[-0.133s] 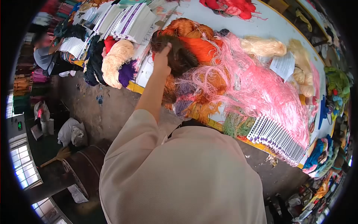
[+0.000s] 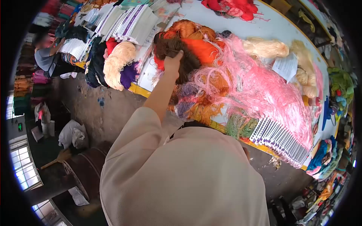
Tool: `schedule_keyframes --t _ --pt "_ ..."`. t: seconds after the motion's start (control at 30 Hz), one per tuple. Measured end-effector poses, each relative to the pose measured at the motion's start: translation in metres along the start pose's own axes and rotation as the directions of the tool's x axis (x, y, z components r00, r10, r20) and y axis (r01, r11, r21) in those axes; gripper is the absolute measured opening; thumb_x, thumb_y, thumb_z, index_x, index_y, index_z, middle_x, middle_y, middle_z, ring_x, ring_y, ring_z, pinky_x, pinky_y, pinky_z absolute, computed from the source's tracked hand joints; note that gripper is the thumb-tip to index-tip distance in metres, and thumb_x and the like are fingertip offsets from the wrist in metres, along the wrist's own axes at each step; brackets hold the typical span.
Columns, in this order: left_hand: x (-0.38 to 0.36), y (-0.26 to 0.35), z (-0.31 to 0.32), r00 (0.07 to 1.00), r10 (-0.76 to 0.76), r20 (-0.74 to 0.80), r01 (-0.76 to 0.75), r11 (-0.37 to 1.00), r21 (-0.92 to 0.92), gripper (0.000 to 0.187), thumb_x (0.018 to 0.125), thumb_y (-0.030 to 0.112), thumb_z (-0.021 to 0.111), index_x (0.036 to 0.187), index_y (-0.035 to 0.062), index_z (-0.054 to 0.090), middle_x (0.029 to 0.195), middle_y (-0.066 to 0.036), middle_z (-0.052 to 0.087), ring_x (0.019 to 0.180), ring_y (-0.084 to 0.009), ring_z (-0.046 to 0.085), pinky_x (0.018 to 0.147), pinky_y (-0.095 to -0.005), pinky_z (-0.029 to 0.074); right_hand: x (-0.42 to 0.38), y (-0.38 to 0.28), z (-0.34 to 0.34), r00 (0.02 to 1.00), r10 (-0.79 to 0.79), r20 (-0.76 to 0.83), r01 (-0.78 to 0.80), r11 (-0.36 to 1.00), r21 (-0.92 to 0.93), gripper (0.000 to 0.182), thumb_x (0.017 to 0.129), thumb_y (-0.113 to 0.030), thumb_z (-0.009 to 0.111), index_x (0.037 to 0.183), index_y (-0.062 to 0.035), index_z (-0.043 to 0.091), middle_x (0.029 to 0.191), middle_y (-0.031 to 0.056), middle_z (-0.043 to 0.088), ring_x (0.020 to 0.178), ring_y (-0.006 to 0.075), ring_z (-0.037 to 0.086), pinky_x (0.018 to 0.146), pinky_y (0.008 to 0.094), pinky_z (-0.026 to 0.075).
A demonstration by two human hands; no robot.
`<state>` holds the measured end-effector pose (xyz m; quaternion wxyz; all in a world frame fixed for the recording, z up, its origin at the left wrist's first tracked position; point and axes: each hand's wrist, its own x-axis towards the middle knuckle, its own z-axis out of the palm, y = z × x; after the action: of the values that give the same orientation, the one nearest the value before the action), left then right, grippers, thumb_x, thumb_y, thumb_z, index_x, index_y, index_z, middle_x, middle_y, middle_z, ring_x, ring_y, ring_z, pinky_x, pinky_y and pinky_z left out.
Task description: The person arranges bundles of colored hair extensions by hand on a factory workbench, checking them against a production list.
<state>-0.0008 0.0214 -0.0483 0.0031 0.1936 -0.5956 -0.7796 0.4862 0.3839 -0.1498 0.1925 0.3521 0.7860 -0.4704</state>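
My left hand (image 2: 173,63) reaches out to the near edge of the table and is closed on a dark brown skein of thread (image 2: 189,64), thumb on top; most of its fingers are hidden in the strands. Behind and beside the brown skein lie orange skeins (image 2: 205,51). Loose pink thread (image 2: 264,83) spreads to the right, its stray ends reaching near the brown skein. Purple thread (image 2: 184,98) hangs close to the table edge just below. My right hand is out of sight behind my body.
Punched white cards (image 2: 281,141) line the table's yellow edge (image 2: 140,89) at right. Stacked white cards (image 2: 132,24), cream skeins (image 2: 120,64) and a paper sheet (image 2: 285,67) lie on the table. At far left a person (image 2: 47,56) stands beside it. A drum (image 2: 85,169) is on the floor.
My left hand has drawn slightly back toward me and to the right. The brown thread under it has shifted a little, and its upper strands sit differently over the orange.
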Motion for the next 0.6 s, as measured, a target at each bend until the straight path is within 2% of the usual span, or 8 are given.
schedule_keyframes --t 0.07,0.13,0.2,0.27,0.43,0.47,0.53,0.6 --pt "0.006 -0.009 0.011 0.998 0.063 -0.003 -0.061 0.976 0.209 0.041 0.077 0.014 0.078 0.11 -0.0029 0.06 0.103 -0.007 0.066 0.091 -0.023 0.062 0.083 -0.0361 0.049 0.003 -0.012 0.0 1.0 -0.001 -0.028 0.001 1.0 0.006 0.027 0.091 -0.025 0.06 0.107 -0.0032 0.063 0.092 0.013 0.07 0.089 0.0232 0.067 0.078 0.0349 0.052" --pt "0.006 -0.011 0.015 0.959 0.269 -0.09 -0.111 0.649 0.753 0.044 0.076 0.014 0.079 0.11 -0.0055 0.059 0.104 -0.01 0.067 0.093 -0.0251 0.063 0.083 -0.0363 0.049 0.004 -0.01 0.004 0.999 0.048 0.009 -0.048 0.999 -0.012 0.025 0.09 -0.023 0.061 0.105 -0.0034 0.064 0.091 0.0125 0.07 0.086 0.0234 0.067 0.076 0.0343 0.052" --pt "0.007 0.006 0.017 0.963 0.27 0.003 -0.215 0.76 0.613 0.043 0.078 0.013 0.077 0.112 -0.0054 0.058 0.106 -0.012 0.067 0.093 -0.0252 0.064 0.084 -0.0354 0.05 0.009 0.005 0.006 1.0 0.014 0.004 -0.014 0.998 -0.058 0.024 0.089 -0.022 0.061 0.104 -0.0037 0.064 0.091 0.0118 0.07 0.084 0.0236 0.068 0.075 0.0344 0.052" --pt "-0.012 0.047 0.029 0.892 0.056 0.448 -0.11 0.989 0.096 0.043 0.086 0.011 0.068 0.124 -0.0035 0.053 0.111 -0.012 0.066 0.093 -0.0192 0.063 0.079 -0.0307 0.049 0.011 0.021 0.01 0.999 -0.041 -0.008 0.04 0.996 -0.084 0.02 0.087 -0.018 0.06 0.102 -0.0063 0.065 0.088 0.0107 0.071 0.082 0.0251 0.068 0.073 0.036 0.052" --pt "-0.07 0.13 0.084 0.655 0.048 0.754 0.077 0.989 -0.13 0.037 0.089 0.007 0.061 0.125 -0.002 0.054 0.118 -0.012 0.064 0.103 -0.0208 0.064 0.082 -0.0322 0.051 0.039 0.034 0.027 0.992 -0.118 0.039 0.123 0.973 -0.194 0.012 0.086 -0.012 0.057 0.095 -0.0087 0.065 0.087 0.0133 0.07 0.082 0.0277 0.068 0.071 0.0375 0.051" --pt "-0.08 0.136 0.096 0.627 0.038 0.778 0.1 0.987 -0.128 0.037 0.086 0.005 0.064 0.122 -0.0018 0.057 0.115 -0.01 0.065 0.103 -0.0219 0.064 0.084 -0.0343 0.052 0.052 0.035 0.03 0.98 -0.189 0.062 0.163 0.941 0.295 0.008 0.085 -0.008 0.057 0.091 -0.0062 0.062 0.081 0.0109 0.066 0.076 0.022 0.064 0.07 0.0345 0.048" --pt "-0.113 0.147 0.125 0.521 0.034 0.853 0.246 0.951 -0.188 0.045 0.086 0.0 0.059 0.13 -0.0022 0.051 0.122 -0.013 0.061 0.112 -0.0246 0.06 0.09 -0.0365 0.051 0.041 -0.05 0.006 0.929 -0.146 0.34 -0.109 0.77 0.629 0.005 0.086 -0.006 0.059 0.091 -0.0033 0.06 0.076 0.0067 0.058 0.071 0.0142 0.056 0.068 0.0299 0.045" --pt "-0.138 0.142 0.15 0.421 -0.022 0.907 0.398 0.903 -0.163 0.048 0.085 -0.004 0.055 0.132 -0.0029 0.048 0.127 -0.014 0.059 0.116 -0.0268 0.058 0.098 -0.0387 0.047 0.005 -0.116 -0.027 0.94 -0.121 0.319 -0.178 0.624 0.761 0.012 0.09 -0.011 0.061 0.094 -0.0006 0.06 0.074 0.0032 0.053 0.07 0.0094 0.05 0.065 0.0275 0.043"
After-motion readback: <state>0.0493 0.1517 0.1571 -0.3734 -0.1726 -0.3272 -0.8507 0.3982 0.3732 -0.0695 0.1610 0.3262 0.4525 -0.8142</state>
